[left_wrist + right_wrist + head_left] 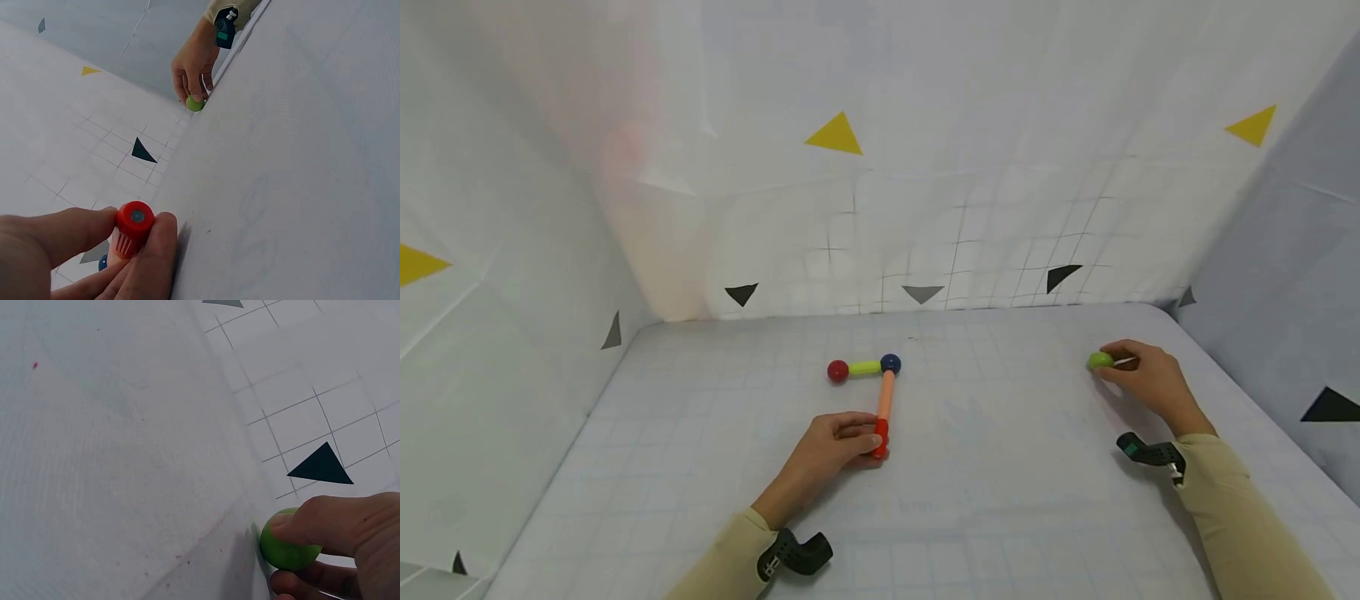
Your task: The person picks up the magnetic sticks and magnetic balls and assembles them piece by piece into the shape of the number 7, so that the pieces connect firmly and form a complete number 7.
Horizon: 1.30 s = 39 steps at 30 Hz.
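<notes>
My left hand [838, 446] pinches the red end [134, 219] of an orange-and-red toy rod [886, 396] between thumb and fingers. A round grey disc shows in that end's face in the left wrist view. The rod's far end meets a dark blue ball [891, 363]. From this ball a short yellow-green rod [865, 367] runs left to a red ball [838, 372]. Far to the right, my right hand [1153, 383] holds a green ball [289, 540] between thumb and fingers, close over the table.
A white sheet with faint grid lines covers the table [985, 450]. White walls stand behind and at both sides, with yellow triangles [837, 135] and black triangles [742, 294] on them. A dark wrist device [801, 552] sits at the left cuff, another [1150, 452] at the right.
</notes>
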Available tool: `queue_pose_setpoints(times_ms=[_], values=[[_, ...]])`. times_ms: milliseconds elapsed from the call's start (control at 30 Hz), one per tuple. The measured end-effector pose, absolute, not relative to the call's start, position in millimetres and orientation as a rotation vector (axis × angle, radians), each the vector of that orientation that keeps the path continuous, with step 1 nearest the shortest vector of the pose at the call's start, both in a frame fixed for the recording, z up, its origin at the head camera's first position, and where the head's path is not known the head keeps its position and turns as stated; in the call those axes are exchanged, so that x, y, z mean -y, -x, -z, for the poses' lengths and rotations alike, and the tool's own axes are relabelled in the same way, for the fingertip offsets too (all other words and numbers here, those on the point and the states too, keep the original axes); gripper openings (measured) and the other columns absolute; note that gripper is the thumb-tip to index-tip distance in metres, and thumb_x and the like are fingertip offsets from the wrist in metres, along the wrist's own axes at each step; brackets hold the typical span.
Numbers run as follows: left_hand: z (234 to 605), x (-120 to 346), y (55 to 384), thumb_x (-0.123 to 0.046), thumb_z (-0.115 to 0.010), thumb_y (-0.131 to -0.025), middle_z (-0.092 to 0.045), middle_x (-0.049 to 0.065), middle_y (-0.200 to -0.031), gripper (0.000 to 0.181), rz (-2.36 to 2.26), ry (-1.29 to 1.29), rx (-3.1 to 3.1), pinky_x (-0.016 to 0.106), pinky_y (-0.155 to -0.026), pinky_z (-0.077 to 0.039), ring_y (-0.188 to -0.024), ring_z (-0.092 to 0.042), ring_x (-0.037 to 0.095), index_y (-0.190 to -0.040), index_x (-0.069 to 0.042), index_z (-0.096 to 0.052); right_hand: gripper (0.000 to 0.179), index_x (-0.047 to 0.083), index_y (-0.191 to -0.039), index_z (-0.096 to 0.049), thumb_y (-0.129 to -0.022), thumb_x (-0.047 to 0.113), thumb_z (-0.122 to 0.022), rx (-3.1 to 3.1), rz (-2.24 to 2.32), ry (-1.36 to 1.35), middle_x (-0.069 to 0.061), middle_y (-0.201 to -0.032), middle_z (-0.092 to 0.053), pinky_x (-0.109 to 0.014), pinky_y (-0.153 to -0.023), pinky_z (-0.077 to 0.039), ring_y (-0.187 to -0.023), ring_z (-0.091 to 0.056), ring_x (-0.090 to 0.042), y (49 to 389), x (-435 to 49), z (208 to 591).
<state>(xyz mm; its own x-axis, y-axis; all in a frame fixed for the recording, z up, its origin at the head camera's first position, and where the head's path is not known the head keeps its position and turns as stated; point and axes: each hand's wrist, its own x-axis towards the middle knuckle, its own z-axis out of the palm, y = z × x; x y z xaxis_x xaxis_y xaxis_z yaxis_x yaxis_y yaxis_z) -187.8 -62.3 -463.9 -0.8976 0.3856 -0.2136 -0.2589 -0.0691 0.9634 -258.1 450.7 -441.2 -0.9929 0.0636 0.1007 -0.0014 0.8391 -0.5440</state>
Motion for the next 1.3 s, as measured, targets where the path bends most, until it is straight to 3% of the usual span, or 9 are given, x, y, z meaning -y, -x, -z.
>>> queue_pose_setpoints(times_ms=[833,1300], values=[[462,62,187,-0.007,-0.072,-0.099,-0.068,0.018,-0.123,0.048,-2.022,-0.139,-1.782,0.039,-0.086,-0.059,-0.101,-0.072,0.029,-0.141,0.008,-0.056,0.056,-0.004,-0.131,-0.06,-0.096,0.036,-0.077,2.825,-0.872,0.086,-0.027,-0.119,-0.064,-0.042,-0.074,-0.048,-0.107,-0.058,-0.042,260,-445,445],[462,63,187,-0.009,-0.073,-0.098,-0.069,0.017,-0.123,0.048,-1.993,-0.126,-1.819,0.038,-0.085,-0.059,-0.101,-0.072,0.028,-0.141,0.007,-0.057,0.046,-0.003,-0.127,-0.063,-0.096,0.028,-0.079,2.761,-0.817,0.019,-0.025,-0.112,-0.068,-0.048,-0.078,-0.044,-0.104,-0.061,-0.041,258,-428,440]])
